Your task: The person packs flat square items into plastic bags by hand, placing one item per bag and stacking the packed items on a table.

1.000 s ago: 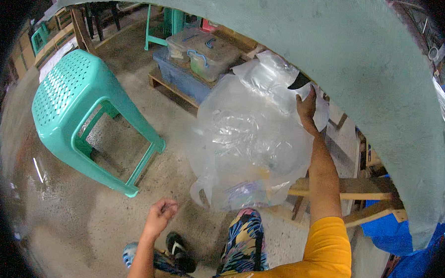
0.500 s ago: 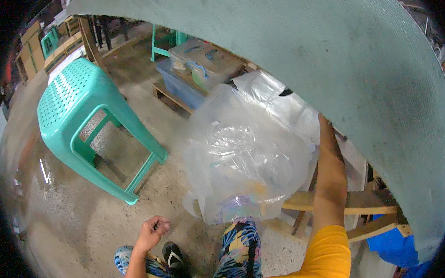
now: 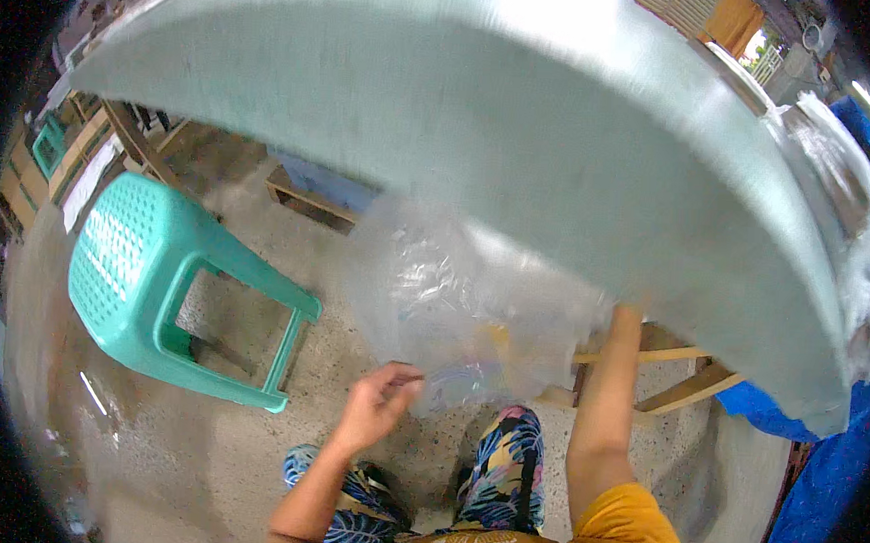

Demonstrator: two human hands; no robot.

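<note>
A large clear plastic bag (image 3: 424, 300) bulges out beneath the edge of the grey-green table (image 3: 519, 120), with silvery sheeting (image 3: 532, 261) at its upper side. My left hand (image 3: 379, 405) is beside the bag's lower left edge, fingers loosely curled and thumb apart, with nothing visible in it. Whether it touches the bag is unclear. My right forearm (image 3: 603, 415) reaches up to the bag's right side, and the hand goes out of sight beneath the tabletop. Its fingers and anything they hold are hidden.
A turquoise plastic stool (image 3: 172, 279) stands on the concrete floor at left. Behind it, a blue bin (image 3: 322, 182) rests on a wooden pallet (image 3: 307, 203). Wooden bars (image 3: 687, 384) are under the table's right side, near blue sheeting (image 3: 824, 483).
My left hand has moved up and right toward the bag. The view has shifted, so the tabletop covers more of the bag and the bins. My right hand remains under the table edge.
</note>
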